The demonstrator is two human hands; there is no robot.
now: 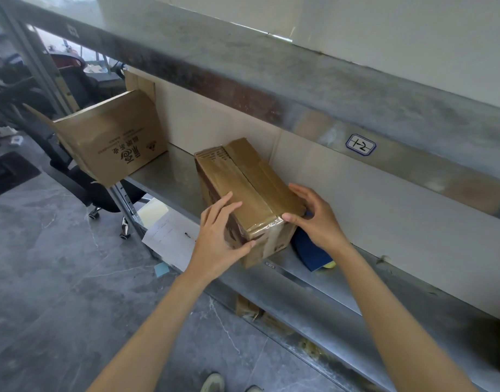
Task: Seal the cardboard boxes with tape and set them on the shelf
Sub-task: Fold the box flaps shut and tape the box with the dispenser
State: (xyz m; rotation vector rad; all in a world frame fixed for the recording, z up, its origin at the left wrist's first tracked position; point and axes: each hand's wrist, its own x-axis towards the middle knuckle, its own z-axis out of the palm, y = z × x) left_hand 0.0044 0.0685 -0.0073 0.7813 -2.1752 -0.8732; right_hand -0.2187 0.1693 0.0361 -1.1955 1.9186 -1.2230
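Head view, looking down at a metal shelf (pixel 169 176). The taped box (pixel 243 176) lies on the shelf between the two hands, its long axis running away from them, its near end just over the shelf's front edge. Brown tape covers its top and wraps down over the near end.

Left hand (pixel 217 239): at the near left corner of the box. The fingers (pixel 220 205) lie almost straight across the top edge and the thumb presses on the near end face, so the hand clasps that corner.

Right hand (pixel 314 219): at the near right corner. The thumb rests on the top corner and the fingers curl over the right edge, gripping the box.

Just under the right hand and beside the box lies a blue item (pixel 311 253), possibly a flat pad; most of it is hidden. Well beyond the left hand, at the shelf's far end, stands an open box (pixel 113 137) with printed characters on its side. Above the right hand, a label (pixel 360 144) is stuck on the upper beam (pixel 243 80). Below the left hand, papers (pixel 169 239) lie on a lower level, and a chair (pixel 82 182) stands on the floor further to that side.
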